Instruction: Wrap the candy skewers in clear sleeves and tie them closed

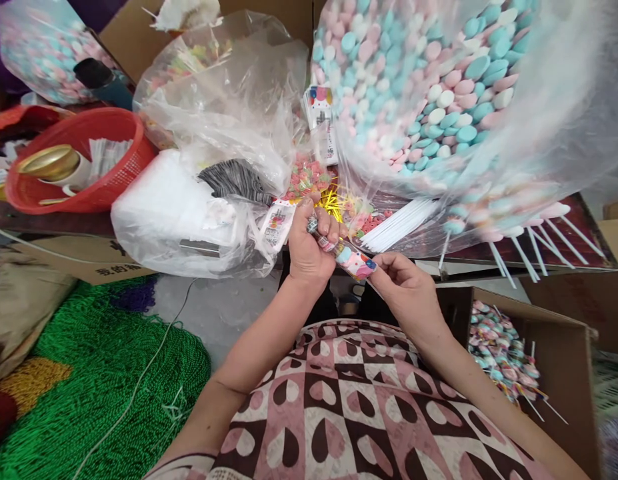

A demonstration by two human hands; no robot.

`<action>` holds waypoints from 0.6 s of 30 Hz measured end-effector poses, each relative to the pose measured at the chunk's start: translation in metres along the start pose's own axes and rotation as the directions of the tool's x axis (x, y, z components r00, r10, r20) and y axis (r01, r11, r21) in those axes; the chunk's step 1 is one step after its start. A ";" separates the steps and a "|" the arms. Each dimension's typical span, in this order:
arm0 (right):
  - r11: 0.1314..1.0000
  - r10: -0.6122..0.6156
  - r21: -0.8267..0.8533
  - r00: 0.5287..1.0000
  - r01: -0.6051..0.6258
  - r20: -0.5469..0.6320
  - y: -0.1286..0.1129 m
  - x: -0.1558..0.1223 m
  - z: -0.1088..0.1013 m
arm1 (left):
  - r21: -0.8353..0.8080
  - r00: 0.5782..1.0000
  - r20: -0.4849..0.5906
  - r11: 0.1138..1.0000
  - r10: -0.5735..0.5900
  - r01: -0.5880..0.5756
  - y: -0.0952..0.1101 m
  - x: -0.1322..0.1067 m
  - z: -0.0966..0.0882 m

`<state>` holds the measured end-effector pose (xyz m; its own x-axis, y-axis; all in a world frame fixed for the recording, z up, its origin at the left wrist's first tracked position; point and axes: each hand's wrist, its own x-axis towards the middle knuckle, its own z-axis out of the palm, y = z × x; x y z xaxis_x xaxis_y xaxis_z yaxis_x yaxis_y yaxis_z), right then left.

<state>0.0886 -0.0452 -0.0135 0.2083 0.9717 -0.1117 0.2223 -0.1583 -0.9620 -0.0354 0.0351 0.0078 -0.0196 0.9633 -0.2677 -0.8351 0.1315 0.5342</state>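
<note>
Dark red tabletop (596, 217) spans the scene beyond you. One printed clear packet (357, 261) is between your hands at its near edge, its long axis slanting from far left to near right. Your left hand (313, 247) curls its fingers around the far-left end; your right hand (409, 287) pinches the near-right end between thumb and finger, so neither is clearly nearer. Just beyond lie one bunch of gold ties (331, 202) and, to the right, one bundle of white sticks (401, 225). One large bag of pastel candies (459, 100) fills the far right; one red basket (140, 155) stands left. At near right, one cardboard box (563, 380) holds wrapped lollipops (499, 347), too many to count; at near left lies one heap of green cords (119, 353).
</note>
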 end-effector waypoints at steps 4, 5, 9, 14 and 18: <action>0.997 -0.021 -0.071 1.000 0.019 -0.019 0.004 0.002 0.001 | 0.001 0.997 0.050 0.999 0.051 -0.051 -0.002 -0.006 0.004; 0.994 -0.044 -0.104 0.999 0.041 -0.027 0.005 0.002 0.001 | 0.000 0.996 0.068 0.998 0.061 -0.061 -0.001 -0.007 0.004; 0.995 -0.081 -0.051 0.996 0.082 0.030 0.000 -0.003 -0.007 | -0.038 0.998 0.054 0.999 0.019 -0.017 0.006 -0.001 0.002; 0.963 0.107 0.203 0.940 -0.179 0.324 -0.011 -0.013 -0.016 | -0.055 0.999 -0.028 0.998 -0.030 0.029 0.016 0.012 -0.003; 0.940 0.216 0.169 0.899 -0.297 0.381 -0.008 -0.016 -0.011 | -0.035 0.999 0.006 0.998 -0.050 0.050 0.013 0.010 -0.002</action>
<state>0.0945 -0.0613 -0.0011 -0.1273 0.9064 -0.4028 -0.0144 -0.4077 -0.9130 -0.0478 0.0460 0.0107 0.0254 0.9569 -0.2894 -0.8540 0.1713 0.4913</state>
